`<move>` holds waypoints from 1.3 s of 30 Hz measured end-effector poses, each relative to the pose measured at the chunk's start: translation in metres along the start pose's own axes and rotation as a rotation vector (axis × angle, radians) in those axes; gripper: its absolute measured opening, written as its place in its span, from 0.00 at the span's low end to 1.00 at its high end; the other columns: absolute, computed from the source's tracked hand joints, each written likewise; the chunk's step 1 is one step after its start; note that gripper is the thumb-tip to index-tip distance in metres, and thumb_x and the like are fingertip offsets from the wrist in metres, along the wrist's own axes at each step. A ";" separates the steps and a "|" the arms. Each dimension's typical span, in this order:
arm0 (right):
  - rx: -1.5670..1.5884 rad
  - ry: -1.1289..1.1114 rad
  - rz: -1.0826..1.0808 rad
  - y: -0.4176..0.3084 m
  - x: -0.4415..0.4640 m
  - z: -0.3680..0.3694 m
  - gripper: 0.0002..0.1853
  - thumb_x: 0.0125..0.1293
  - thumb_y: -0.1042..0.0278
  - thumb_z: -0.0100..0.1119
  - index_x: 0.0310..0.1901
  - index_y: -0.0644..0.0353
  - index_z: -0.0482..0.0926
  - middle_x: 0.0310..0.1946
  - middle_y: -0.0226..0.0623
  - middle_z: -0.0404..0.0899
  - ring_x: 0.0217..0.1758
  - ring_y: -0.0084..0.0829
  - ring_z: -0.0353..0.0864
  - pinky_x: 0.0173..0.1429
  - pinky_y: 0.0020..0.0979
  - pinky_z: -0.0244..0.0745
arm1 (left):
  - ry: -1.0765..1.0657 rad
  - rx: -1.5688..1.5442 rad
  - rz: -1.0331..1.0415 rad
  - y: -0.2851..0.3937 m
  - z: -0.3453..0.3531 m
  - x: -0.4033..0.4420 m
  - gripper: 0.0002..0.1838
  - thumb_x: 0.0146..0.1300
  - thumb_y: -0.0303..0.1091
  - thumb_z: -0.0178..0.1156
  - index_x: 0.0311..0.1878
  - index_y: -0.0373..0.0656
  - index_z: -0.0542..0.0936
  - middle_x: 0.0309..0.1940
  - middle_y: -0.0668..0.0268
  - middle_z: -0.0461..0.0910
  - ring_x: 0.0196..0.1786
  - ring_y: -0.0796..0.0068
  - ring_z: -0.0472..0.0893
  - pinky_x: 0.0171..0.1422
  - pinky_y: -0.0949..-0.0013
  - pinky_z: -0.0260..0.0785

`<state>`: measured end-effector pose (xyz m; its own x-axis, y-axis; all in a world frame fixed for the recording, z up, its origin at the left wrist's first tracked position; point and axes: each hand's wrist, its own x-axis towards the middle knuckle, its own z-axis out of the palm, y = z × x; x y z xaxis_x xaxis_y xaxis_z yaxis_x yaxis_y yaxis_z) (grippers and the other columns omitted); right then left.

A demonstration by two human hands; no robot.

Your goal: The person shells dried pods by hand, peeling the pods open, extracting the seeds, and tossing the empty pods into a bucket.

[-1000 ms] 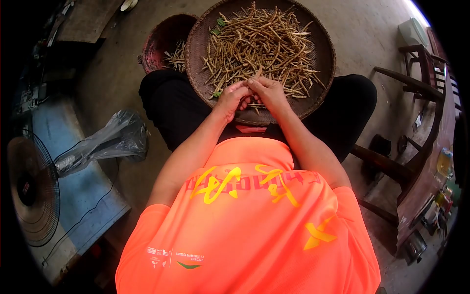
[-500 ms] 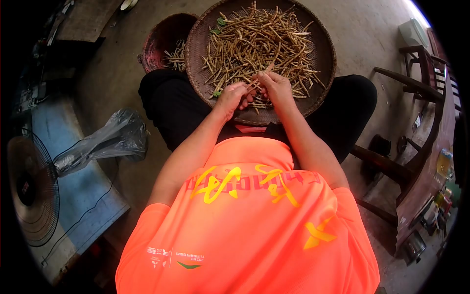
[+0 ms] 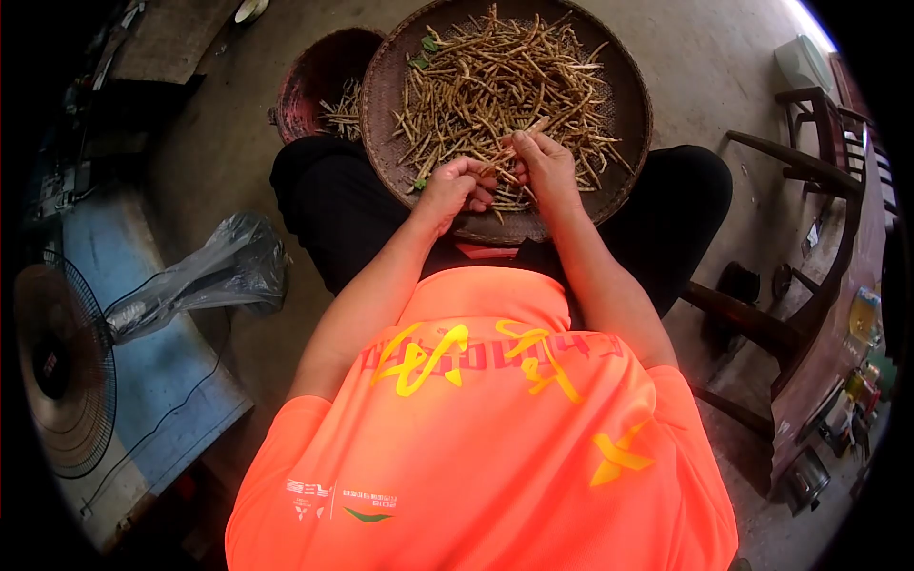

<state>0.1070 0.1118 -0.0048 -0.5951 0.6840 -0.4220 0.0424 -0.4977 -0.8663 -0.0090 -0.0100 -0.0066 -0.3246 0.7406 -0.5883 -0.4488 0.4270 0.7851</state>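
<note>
A round woven basket (image 3: 381, 112) rests across my lap, holding a heap of dry brown bean pods (image 3: 509, 81). Over the near part of the heap, my right hand (image 3: 547, 171) is closed, with a bean pod (image 3: 538, 126) pinched between thumb and fingers. My left hand (image 3: 452, 193) is beside it, its fingers curled in towards the right hand. Thumb and forefinger of the left are close together near a pod, but what they hold is too small to make out. A small gap separates the two hands.
A reddish bucket (image 3: 303, 88) with pods or husks inside stands left of the basket. Further left are a fan (image 3: 62, 366), a plastic bag (image 3: 238, 262) and a blue-topped surface (image 3: 176, 347). Wooden chairs (image 3: 800, 167) and a pale tub (image 3: 804, 67) are on the right.
My hands have moved slightly apart; half a second ago they met around a pod. The right hand has shifted a little to the right with its pod.
</note>
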 end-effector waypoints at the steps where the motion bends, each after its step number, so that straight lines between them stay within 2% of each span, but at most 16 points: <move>1: 0.015 0.001 0.008 0.001 0.001 -0.001 0.13 0.66 0.59 0.56 0.37 0.60 0.83 0.18 0.21 0.71 0.19 0.11 0.64 0.21 0.16 0.61 | 0.042 -0.003 0.012 0.005 0.004 -0.004 0.17 0.57 0.19 0.44 0.49 0.38 0.73 0.39 0.62 0.78 0.32 0.77 0.79 0.31 0.76 0.74; 5: 0.016 0.018 0.000 0.002 0.001 -0.001 0.13 0.66 0.59 0.56 0.38 0.60 0.83 0.18 0.21 0.71 0.19 0.12 0.64 0.21 0.16 0.61 | 0.044 0.109 0.070 0.011 0.007 -0.010 0.17 0.60 0.22 0.47 0.53 0.40 0.73 0.44 0.64 0.77 0.36 0.77 0.81 0.32 0.76 0.76; 11: 0.006 -0.069 0.051 0.004 -0.001 0.001 0.13 0.66 0.59 0.56 0.38 0.60 0.83 0.18 0.21 0.71 0.19 0.12 0.65 0.22 0.17 0.62 | -0.058 0.225 0.058 0.005 0.006 -0.008 0.10 0.68 0.38 0.52 0.46 0.43 0.74 0.39 0.70 0.79 0.34 0.80 0.80 0.28 0.78 0.73; 15: 0.031 -0.099 0.087 0.003 -0.002 0.002 0.14 0.67 0.58 0.54 0.40 0.61 0.82 0.21 0.21 0.71 0.20 0.13 0.66 0.23 0.17 0.63 | -0.084 0.212 0.064 0.004 0.002 -0.006 0.11 0.68 0.39 0.51 0.45 0.42 0.73 0.37 0.68 0.79 0.31 0.80 0.80 0.26 0.79 0.72; 21: 0.094 -0.032 0.110 0.004 0.002 -0.001 0.14 0.69 0.59 0.51 0.42 0.62 0.79 0.23 0.23 0.72 0.21 0.14 0.67 0.23 0.18 0.64 | 0.234 -0.170 0.167 0.025 -0.020 -0.007 0.11 0.68 0.38 0.51 0.44 0.40 0.74 0.33 0.61 0.80 0.24 0.78 0.78 0.23 0.80 0.70; 24: 0.057 -0.045 0.100 0.007 0.004 -0.002 0.13 0.69 0.60 0.50 0.41 0.61 0.78 0.23 0.23 0.72 0.21 0.14 0.67 0.23 0.19 0.64 | 0.382 -0.432 0.256 0.052 -0.061 0.007 0.11 0.68 0.36 0.49 0.42 0.38 0.75 0.32 0.61 0.80 0.26 0.75 0.79 0.27 0.75 0.74; 25: 0.053 -0.048 0.107 0.007 0.004 -0.003 0.12 0.69 0.61 0.50 0.41 0.61 0.78 0.23 0.22 0.71 0.21 0.14 0.67 0.23 0.19 0.64 | 0.353 -0.504 0.290 0.059 -0.092 0.017 0.13 0.69 0.38 0.47 0.38 0.37 0.74 0.31 0.58 0.80 0.29 0.72 0.80 0.28 0.72 0.77; 26: 0.049 -0.049 0.113 0.007 0.004 -0.003 0.12 0.69 0.62 0.50 0.41 0.61 0.78 0.23 0.22 0.71 0.21 0.14 0.66 0.24 0.19 0.64 | 0.413 -0.703 0.358 0.074 -0.105 0.021 0.15 0.70 0.40 0.46 0.39 0.36 0.73 0.32 0.56 0.80 0.33 0.68 0.81 0.34 0.69 0.79; 27: 0.048 -0.048 0.113 0.007 0.003 -0.004 0.12 0.69 0.62 0.50 0.41 0.61 0.78 0.23 0.22 0.71 0.21 0.14 0.66 0.24 0.19 0.64 | 0.465 -0.676 0.443 0.080 -0.128 0.030 0.17 0.70 0.42 0.45 0.44 0.35 0.69 0.35 0.53 0.79 0.37 0.62 0.82 0.39 0.65 0.79; 28: 0.055 -0.053 0.106 0.006 0.003 -0.004 0.12 0.69 0.62 0.50 0.40 0.61 0.78 0.23 0.22 0.71 0.21 0.13 0.66 0.24 0.19 0.64 | 0.543 -0.681 0.416 0.090 -0.140 0.033 0.20 0.70 0.44 0.45 0.49 0.33 0.65 0.42 0.48 0.77 0.39 0.58 0.81 0.40 0.62 0.79; 30: 0.062 -0.061 0.094 0.005 0.004 -0.003 0.12 0.69 0.62 0.50 0.40 0.61 0.78 0.23 0.22 0.71 0.21 0.13 0.67 0.23 0.18 0.63 | 0.692 -0.655 0.294 0.096 -0.145 0.037 0.19 0.70 0.41 0.46 0.51 0.33 0.63 0.45 0.48 0.74 0.39 0.56 0.80 0.40 0.60 0.79; 31: -0.045 -0.044 0.093 0.006 0.004 -0.004 0.11 0.67 0.61 0.53 0.40 0.61 0.79 0.24 0.25 0.73 0.22 0.16 0.69 0.25 0.21 0.66 | 0.689 -0.652 0.296 0.090 -0.146 0.039 0.19 0.70 0.41 0.46 0.51 0.33 0.63 0.45 0.48 0.74 0.39 0.56 0.80 0.40 0.60 0.79; 33: -0.150 -0.022 0.096 0.016 0.008 -0.007 0.11 0.65 0.61 0.55 0.39 0.60 0.80 0.25 0.27 0.75 0.23 0.19 0.72 0.27 0.24 0.68 | 0.417 -0.355 0.304 0.069 -0.140 0.045 0.17 0.68 0.38 0.48 0.51 0.34 0.64 0.44 0.51 0.72 0.39 0.57 0.80 0.40 0.60 0.79; 35: -0.590 -0.029 -0.097 0.033 0.016 -0.011 0.10 0.60 0.61 0.59 0.38 0.56 0.82 0.28 0.34 0.79 0.29 0.30 0.79 0.34 0.33 0.73 | 0.414 -0.323 0.303 0.056 -0.107 0.039 0.14 0.67 0.34 0.49 0.51 0.36 0.65 0.40 0.55 0.73 0.36 0.61 0.80 0.37 0.62 0.79; 36: -0.596 -0.031 -0.096 0.031 0.012 -0.010 0.10 0.60 0.61 0.59 0.38 0.56 0.82 0.28 0.34 0.79 0.29 0.30 0.79 0.34 0.33 0.73 | 0.438 -0.305 0.288 0.049 -0.094 0.038 0.14 0.66 0.33 0.49 0.51 0.36 0.66 0.40 0.55 0.74 0.35 0.63 0.80 0.36 0.63 0.79; 39: -1.124 -0.009 -0.287 0.030 0.000 -0.003 0.11 0.57 0.59 0.60 0.40 0.51 0.81 0.35 0.38 0.80 0.39 0.41 0.80 0.41 0.40 0.75 | 0.410 -0.207 0.177 0.032 -0.063 0.033 0.13 0.66 0.31 0.50 0.52 0.37 0.68 0.39 0.58 0.77 0.35 0.67 0.80 0.35 0.68 0.78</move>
<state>0.1100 0.0988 -0.0313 -0.7038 0.6890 -0.1731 0.5913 0.4329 -0.6804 -0.0863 -0.0049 -0.0132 -0.6934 0.5093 -0.5097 -0.4995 0.1701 0.8494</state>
